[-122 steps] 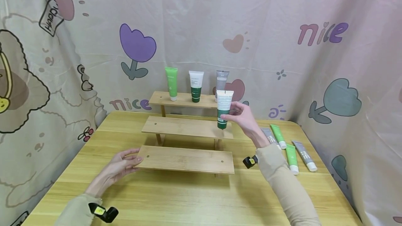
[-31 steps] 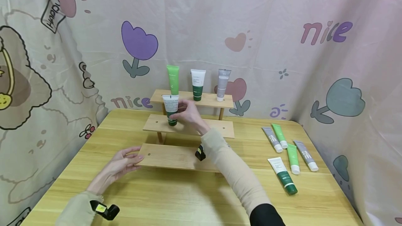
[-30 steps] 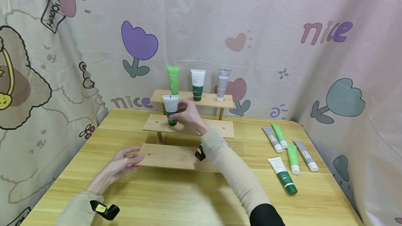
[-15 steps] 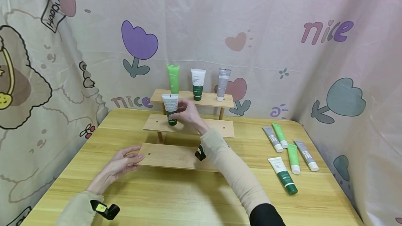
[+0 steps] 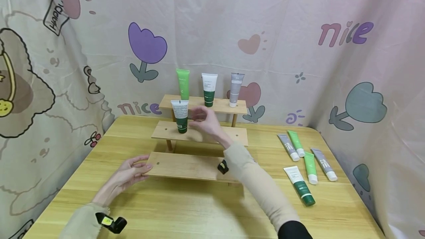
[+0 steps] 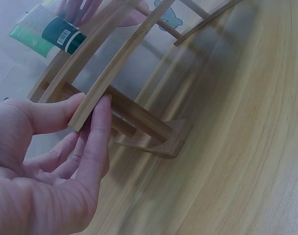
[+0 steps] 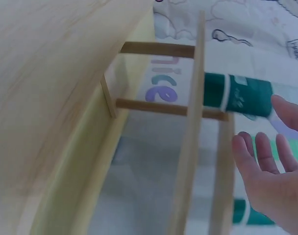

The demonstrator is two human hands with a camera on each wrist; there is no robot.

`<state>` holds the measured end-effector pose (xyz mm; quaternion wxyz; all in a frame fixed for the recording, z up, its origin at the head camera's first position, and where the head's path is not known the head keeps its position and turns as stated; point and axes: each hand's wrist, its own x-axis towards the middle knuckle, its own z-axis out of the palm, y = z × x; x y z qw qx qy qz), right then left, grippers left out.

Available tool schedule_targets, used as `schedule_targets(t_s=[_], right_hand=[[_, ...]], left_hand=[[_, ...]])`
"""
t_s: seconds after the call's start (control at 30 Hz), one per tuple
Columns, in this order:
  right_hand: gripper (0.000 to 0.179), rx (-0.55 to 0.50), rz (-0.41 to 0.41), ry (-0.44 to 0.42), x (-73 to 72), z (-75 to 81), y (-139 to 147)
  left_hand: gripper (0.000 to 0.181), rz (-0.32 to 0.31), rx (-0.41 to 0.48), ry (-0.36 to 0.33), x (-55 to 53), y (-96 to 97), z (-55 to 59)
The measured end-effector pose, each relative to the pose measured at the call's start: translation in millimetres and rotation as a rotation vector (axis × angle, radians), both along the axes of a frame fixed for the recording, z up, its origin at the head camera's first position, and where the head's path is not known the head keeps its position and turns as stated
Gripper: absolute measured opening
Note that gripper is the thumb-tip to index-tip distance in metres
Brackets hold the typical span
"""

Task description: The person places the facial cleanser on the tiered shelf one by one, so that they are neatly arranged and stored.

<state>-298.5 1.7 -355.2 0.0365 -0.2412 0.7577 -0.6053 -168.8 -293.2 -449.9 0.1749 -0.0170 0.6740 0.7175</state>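
Right hand (image 5: 206,119) fingers spread, just beside white-and-green tube (image 5: 180,116) upright, middle shelf (image 5: 229,136) left end | left hand (image 5: 127,172) pinches bottom shelf (image 5: 186,165) left edge | curtain (image 5: 345,34) reads "nice"

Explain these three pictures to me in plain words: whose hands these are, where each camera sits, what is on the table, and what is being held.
A person works with bare hands, wearing one camera on the head and one on each wrist. The head view looks down at a wooden table with a three-step wooden rack. Three tubes stand on the top step; a white and dark green tube stands on the middle step. The right hand is open beside that tube, not gripping it. The left hand holds the bottom step's left end; the left wrist view shows its fingers against the board edge. The right wrist view shows the same tube sideways. Five more tubes lie flat on the table's right.
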Motion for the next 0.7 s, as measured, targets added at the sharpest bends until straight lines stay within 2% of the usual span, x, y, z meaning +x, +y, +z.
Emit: schedule_targets(t_s=[0.2,0.37,0.47,0.7], right_hand=[[0.045,0.029,-0.021,0.099,15.1,-5.1,63],[0.039,-0.039,-0.067,0.155,27.2,-22.4,131],[0.037,-0.027,-0.148,0.167,34.2,-35.5,172],[0.032,0.12,-0.388,0.143,37.6,-74.3,259]], left_hand=[[0.078,0.0,-0.001,0.004,-0.4,-0.3,-2.0],[0.078,-0.003,-0.016,0.011,-0.1,-1.3,-2.4],[0.078,-0.004,-0.025,0.011,0.3,-1.9,-2.9],[0.081,0.009,-0.035,-0.007,-0.1,-1.1,-2.0]])
